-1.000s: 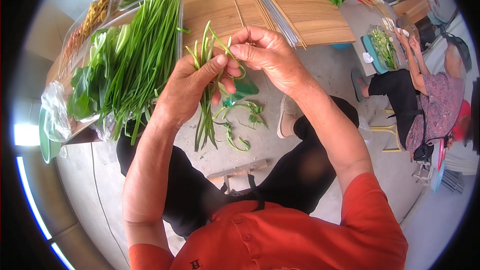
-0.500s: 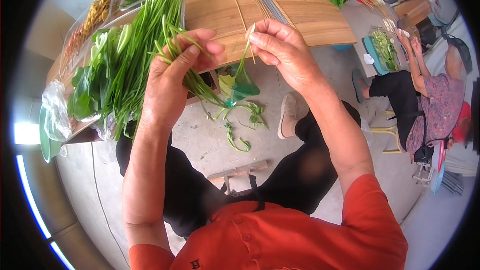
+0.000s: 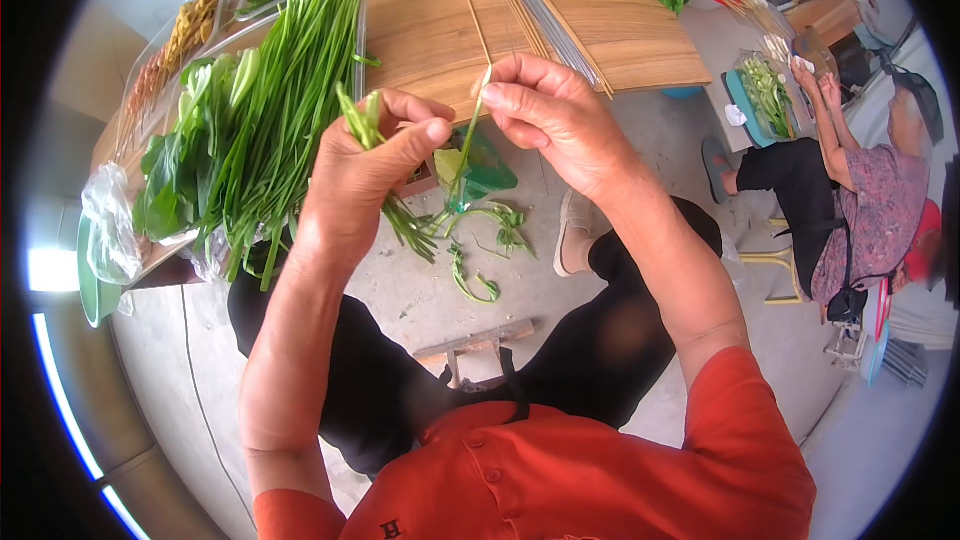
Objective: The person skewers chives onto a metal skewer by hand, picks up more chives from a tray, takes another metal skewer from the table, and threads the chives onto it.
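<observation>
My left hand (image 3: 365,155) is closed around a small bunch of green stems (image 3: 362,120), whose leafy ends hang below the palm. To its right, my right hand (image 3: 545,115) pinches the pale end of one green stem (image 3: 472,135) and a thin wooden skewer (image 3: 474,15) that rises from the fingertips over the table. A large pile of long green leaves (image 3: 290,100) lies left of my left hand. Below and between the hands, a green bag (image 3: 485,172) is partly visible.
Metal and wooden skewers (image 3: 548,20) lie on the wooden table (image 3: 640,35). Stem scraps (image 3: 475,275) are on the floor. A co-worker (image 3: 870,180) sits at the right by a blue tray of greens (image 3: 765,95). A green basin (image 3: 95,275) stands at the left.
Since the first frame, my hands have parted, with one stem now in my right hand. Over the last half second my left hand has lowered slightly and moved right, its bunch turning.
</observation>
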